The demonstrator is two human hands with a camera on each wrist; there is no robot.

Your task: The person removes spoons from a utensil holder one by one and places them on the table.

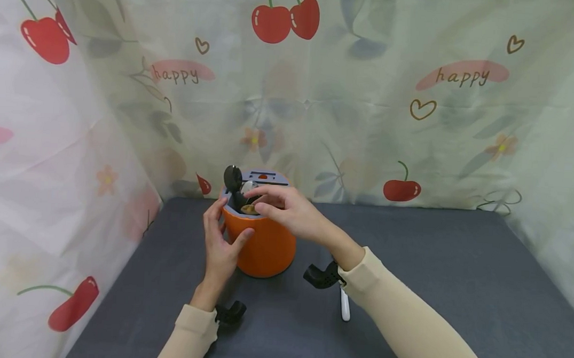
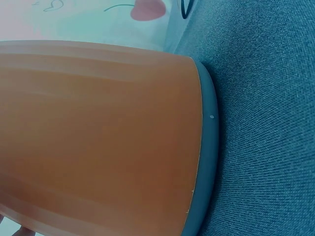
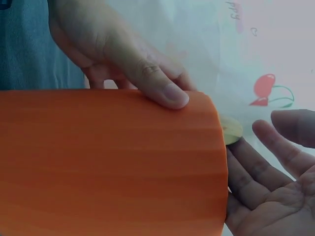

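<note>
An orange utensil holder (image 1: 267, 247) with a grey rim stands upright on the table. My left hand (image 1: 220, 251) grips its left side, thumb (image 3: 173, 94) on the near wall and fingers round the far side. Over the opening hovers my right hand (image 1: 295, 214), its thumb and index finger apart with nothing between them. The other fingers reach over the rim, close by a yellowish rounded utensil end (image 3: 233, 130). A black spoon (image 1: 232, 177) and a silver spoon (image 1: 249, 187) stick up from the holder. In the left wrist view the holder's wall (image 2: 108, 137) fills most of the picture.
A utensil with a white handle (image 1: 345, 305) lies on the dark grey table (image 1: 432, 271), partly under the right forearm. A cherry-print curtain (image 1: 308, 126) hangs behind the table and along both sides.
</note>
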